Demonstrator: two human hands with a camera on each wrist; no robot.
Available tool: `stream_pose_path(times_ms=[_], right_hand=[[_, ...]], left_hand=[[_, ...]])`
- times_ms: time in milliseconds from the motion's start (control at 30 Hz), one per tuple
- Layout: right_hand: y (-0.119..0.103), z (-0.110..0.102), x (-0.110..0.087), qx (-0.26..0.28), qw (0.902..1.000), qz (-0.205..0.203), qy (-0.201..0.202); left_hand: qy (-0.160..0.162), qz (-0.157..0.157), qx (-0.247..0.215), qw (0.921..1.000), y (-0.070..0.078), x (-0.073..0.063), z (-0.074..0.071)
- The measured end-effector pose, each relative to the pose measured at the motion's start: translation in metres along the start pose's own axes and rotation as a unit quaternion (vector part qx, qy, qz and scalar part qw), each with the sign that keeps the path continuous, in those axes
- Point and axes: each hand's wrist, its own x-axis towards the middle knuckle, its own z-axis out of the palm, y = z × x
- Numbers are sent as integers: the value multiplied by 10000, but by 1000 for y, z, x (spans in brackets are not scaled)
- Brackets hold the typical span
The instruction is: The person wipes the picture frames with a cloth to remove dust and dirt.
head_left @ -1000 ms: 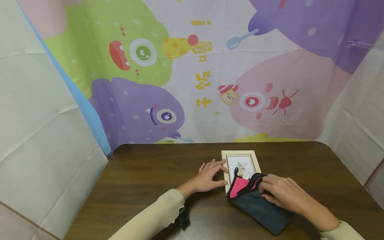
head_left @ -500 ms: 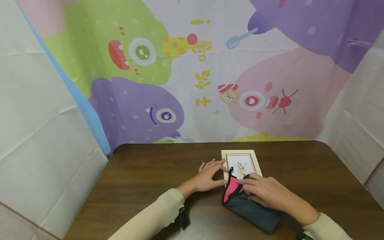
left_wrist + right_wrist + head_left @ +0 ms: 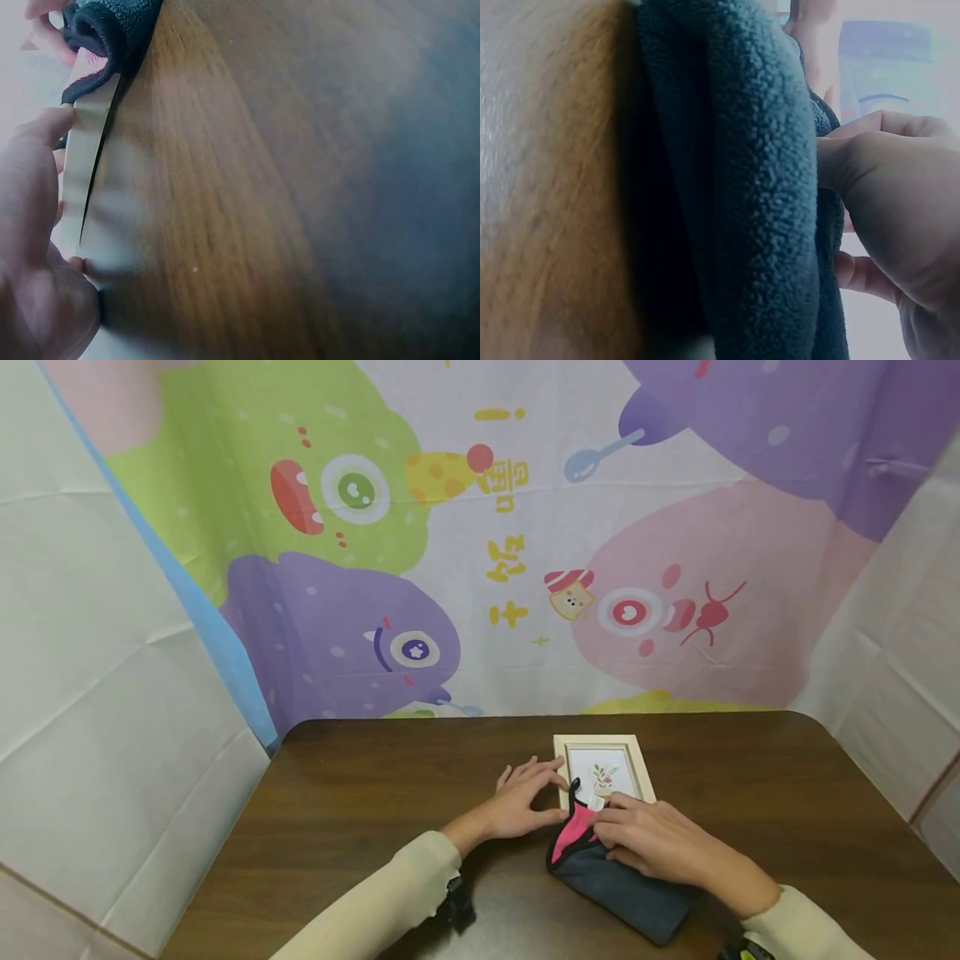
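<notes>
A light wooden picture frame (image 3: pixel 641 768) with a floral print lies face up on the table. My left hand (image 3: pixel 517 802) spreads its fingers along the frame's left side, fingertips and thumb touching the edge. In the left wrist view the thumb rests against the frame's pale side (image 3: pixel 81 161). A folded cleaning cloth (image 3: pixel 626 889), dark grey-blue with pink inside, black trim, a hanging loop and a white tag, covers the frame's near part. My right hand (image 3: pixel 652 839) grips the cloth from above over the glass. In the right wrist view, thumb and fingers pinch the fuzzy cloth (image 3: pixel 765 187).
The brown wooden table (image 3: pixel 375 777) extends to the left and right of the frame. Behind it hangs a cartoon-printed curtain (image 3: pixel 517 677). Pale panels (image 3: pixel 127 693) stand on both sides.
My right hand has moved left with the cloth, which slid left across the frame's lower part. My left hand has stayed at the frame's left edge.
</notes>
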Motion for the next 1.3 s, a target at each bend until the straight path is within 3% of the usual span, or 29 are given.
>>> stream_pose_path(times_ms=[333, 600, 767, 967, 1133, 1300], right_hand=[[8, -10, -14, -149, 9999, 17, -12], [19, -20, -43, -84, 9998, 176, -5], [24, -27, -56, -67, 9994, 326, 35], [27, -32, -57, -27, 9994, 353, -12], [32, -49, -55, 284, 9969, 707, -216], [43, -69, -57, 228, 9945, 1011, -123]], left_hand=[[26, 14, -80, 10000, 4, -2, -1], [-81, 48, -33, 10000, 10, -2, -2], [40, -24, -67, 10000, 7, -2, 0], [34, 22, -22, 10000, 14, -6, -6], [2, -40, -36, 10000, 11, -5, -5], [26, -9, -21, 10000, 6, -3, -1]])
